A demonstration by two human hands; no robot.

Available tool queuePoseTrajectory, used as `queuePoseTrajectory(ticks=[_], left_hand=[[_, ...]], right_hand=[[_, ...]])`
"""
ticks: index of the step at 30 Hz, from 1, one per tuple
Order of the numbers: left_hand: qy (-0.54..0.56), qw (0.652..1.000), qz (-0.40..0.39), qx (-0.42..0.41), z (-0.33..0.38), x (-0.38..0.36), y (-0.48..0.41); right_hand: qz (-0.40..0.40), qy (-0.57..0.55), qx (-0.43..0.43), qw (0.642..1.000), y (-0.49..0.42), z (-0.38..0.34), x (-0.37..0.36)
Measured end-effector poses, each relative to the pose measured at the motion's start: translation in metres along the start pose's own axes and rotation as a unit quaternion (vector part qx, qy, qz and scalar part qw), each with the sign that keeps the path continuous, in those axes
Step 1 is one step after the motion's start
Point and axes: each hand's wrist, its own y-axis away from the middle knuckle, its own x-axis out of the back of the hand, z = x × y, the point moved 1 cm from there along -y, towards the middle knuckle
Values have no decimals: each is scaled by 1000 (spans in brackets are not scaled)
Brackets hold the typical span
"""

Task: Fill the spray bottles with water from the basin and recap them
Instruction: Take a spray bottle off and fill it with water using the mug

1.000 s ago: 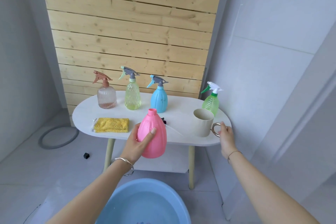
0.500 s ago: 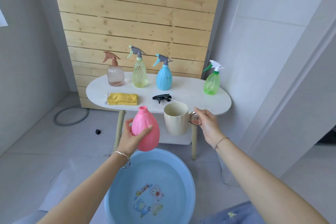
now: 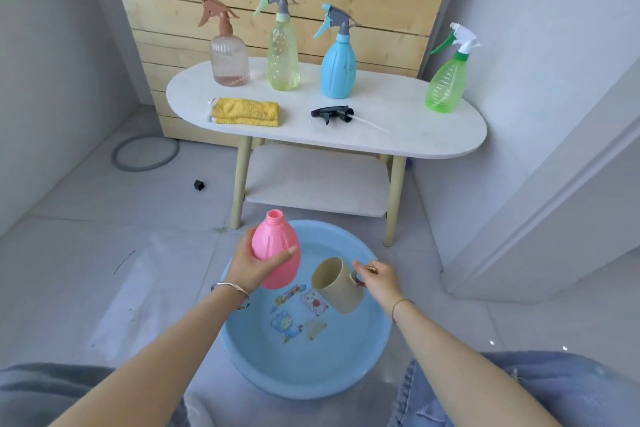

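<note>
Two hands hang over the basin. The left hand grips the uncapped pink bottle; the right hand holds the tilted cup by its handle.

No words or numbers are clear enough to read. The blue basin has cartoon pictures on its bottom. The colourful letters there are too blurry.

Above the basin, the pink bottle and the cup fill the far half, almost side by side; the near half of the water is open. Just behind the basin stand two table legs, with a gap between.
</note>
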Motion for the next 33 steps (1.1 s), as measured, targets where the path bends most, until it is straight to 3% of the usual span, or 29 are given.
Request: queuePoseTrajectory(ticks=[11,33], left_hand=[[-22,999,-10,36,-39,-1,-8],[-6,997,35,65,-76,12,-19]], right_hand=[[-72,182,5,981,-14,63,-33],[-45,141,-28,989,-25,84,-69]])
